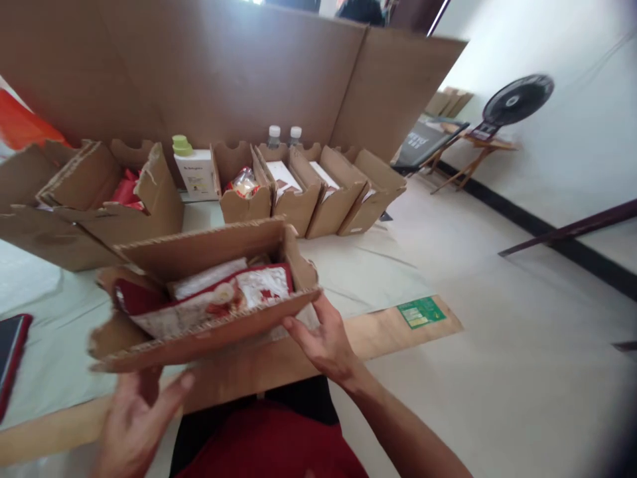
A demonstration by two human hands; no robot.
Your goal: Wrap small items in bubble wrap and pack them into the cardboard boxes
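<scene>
Carton: I had the open cardboard carton (209,312) raised off the bench (358,265), tilted with its mouth towards me so its load faced me and could not slide out over the far wall.
Contents: red-and-white packets (219,295) lay flat inside, packed side by side, with a paler wrapped bundle behind them; the print was too blurred for me to read.
Right grip: my right hand (323,338) cupped the carton's near right corner, fingers spread under the front flap to carry that end; it was grasping the carton.
Left grip: my left hand (134,418) sat below the near left edge, fingers loose and open; it was released, just beside the cardboard, and I could not tell whether a fingertip touched.
Row of boxes: smaller cardboard boxes (308,189) stood side by side further back on the bench, each open-topped so its goods stayed within reach.
Carton at left: a larger torn box (99,199) held something red.
Bottles: a white pack with a green cap (194,169) and two capped bottles (283,136) stood upright against the tall cardboard screen (223,66).
Beyond: a fan (517,99) stood by the wall, well apart.
</scene>
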